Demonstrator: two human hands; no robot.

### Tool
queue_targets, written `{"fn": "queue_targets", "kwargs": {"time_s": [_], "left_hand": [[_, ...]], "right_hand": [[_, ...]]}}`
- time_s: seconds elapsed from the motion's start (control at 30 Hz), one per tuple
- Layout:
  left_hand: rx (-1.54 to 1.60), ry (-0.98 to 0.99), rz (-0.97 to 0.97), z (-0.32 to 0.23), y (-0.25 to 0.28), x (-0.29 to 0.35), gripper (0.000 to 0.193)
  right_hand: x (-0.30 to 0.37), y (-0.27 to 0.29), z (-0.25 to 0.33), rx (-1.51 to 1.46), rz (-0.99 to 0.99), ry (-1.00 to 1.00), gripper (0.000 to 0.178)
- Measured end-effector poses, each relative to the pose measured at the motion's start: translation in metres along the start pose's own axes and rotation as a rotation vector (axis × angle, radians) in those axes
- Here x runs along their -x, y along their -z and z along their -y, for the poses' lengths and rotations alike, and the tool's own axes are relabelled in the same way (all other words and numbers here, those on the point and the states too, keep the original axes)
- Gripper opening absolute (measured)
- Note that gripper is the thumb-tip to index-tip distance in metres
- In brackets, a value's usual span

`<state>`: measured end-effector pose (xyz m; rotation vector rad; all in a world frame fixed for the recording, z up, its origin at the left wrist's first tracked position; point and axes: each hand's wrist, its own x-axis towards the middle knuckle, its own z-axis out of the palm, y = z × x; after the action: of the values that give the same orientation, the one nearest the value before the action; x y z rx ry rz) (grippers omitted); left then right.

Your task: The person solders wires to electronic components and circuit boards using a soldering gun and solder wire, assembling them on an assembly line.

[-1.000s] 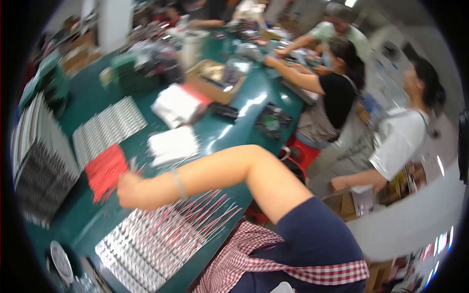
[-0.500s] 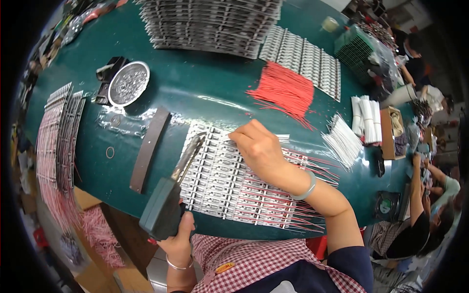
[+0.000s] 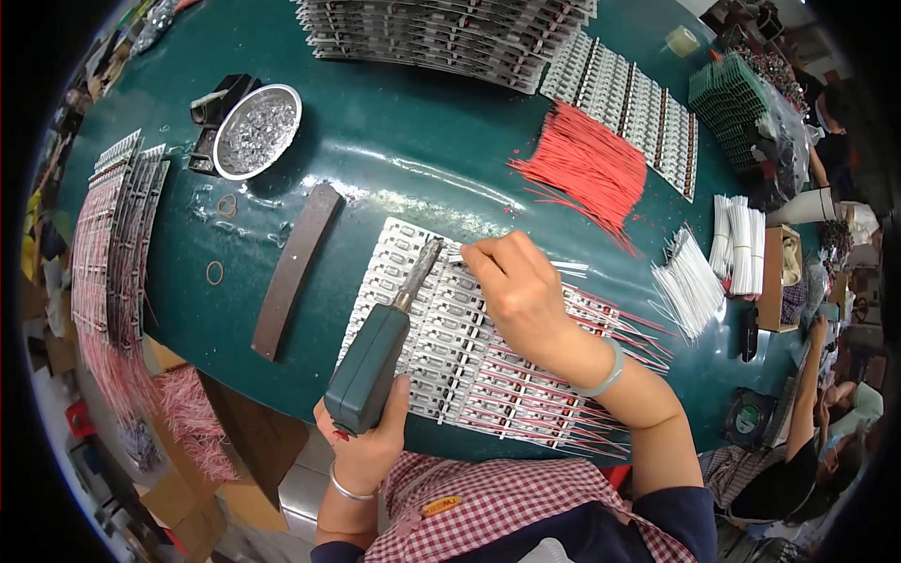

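A dark green soldering gun (image 3: 368,364) is gripped in my left hand (image 3: 368,450), its metal barrel pointing up and away over a white board panel (image 3: 441,347). The gun's tip is close to the fingertips of my right hand (image 3: 521,286), near the panel's far edge. Those fingers are pinched together, and thin white wires (image 3: 571,269) stick out on the hand's right side. What lies right at the fingertips is mostly hidden. Rows of small parts cover the panel, and red and white wires (image 3: 563,403) run off its right part.
Red wires (image 3: 587,169) and white wires (image 3: 690,286) lie in piles to the right. A metal bowl (image 3: 258,131) of shiny bits, a brown strip (image 3: 298,272) and wired panels (image 3: 117,253) are left. Stacked panels (image 3: 441,42) stand behind. Another person (image 3: 798,460) works at far right.
The soldering gun has moved right and is more upright, its tip now nearer my right fingertips. My right hand stays pinched at the panel's far edge. The whole view has shifted slightly.
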<state>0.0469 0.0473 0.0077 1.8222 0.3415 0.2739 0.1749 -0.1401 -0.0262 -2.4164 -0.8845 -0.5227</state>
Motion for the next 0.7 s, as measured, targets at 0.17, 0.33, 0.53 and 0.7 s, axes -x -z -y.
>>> {"fn": "queue_targets", "kwargs": {"time_s": [0.17,0.33,0.53,0.7], "left_hand": [[-0.018,-0.063,0.042,0.0031,-0.0014,-0.0042,0.019],[-0.017,-0.049,0.06,0.0031,-0.0017,-0.0049,0.019],[0.024,0.006,0.052,0.005,-0.0019,-0.0036,0.019],[-0.044,-0.046,0.082,0.0075,-0.0007,-0.0061,0.019]], "right_hand": [[0.0005,-0.0011,0.0005,0.011,-0.016,-0.017,0.035],[0.0001,-0.0005,0.0011,0.015,-0.008,-0.029,0.035],[-0.0001,-0.0013,0.0026,0.022,-0.002,-0.03,0.035],[-0.001,0.0001,0.0015,0.021,0.009,-0.034,0.035]]}}
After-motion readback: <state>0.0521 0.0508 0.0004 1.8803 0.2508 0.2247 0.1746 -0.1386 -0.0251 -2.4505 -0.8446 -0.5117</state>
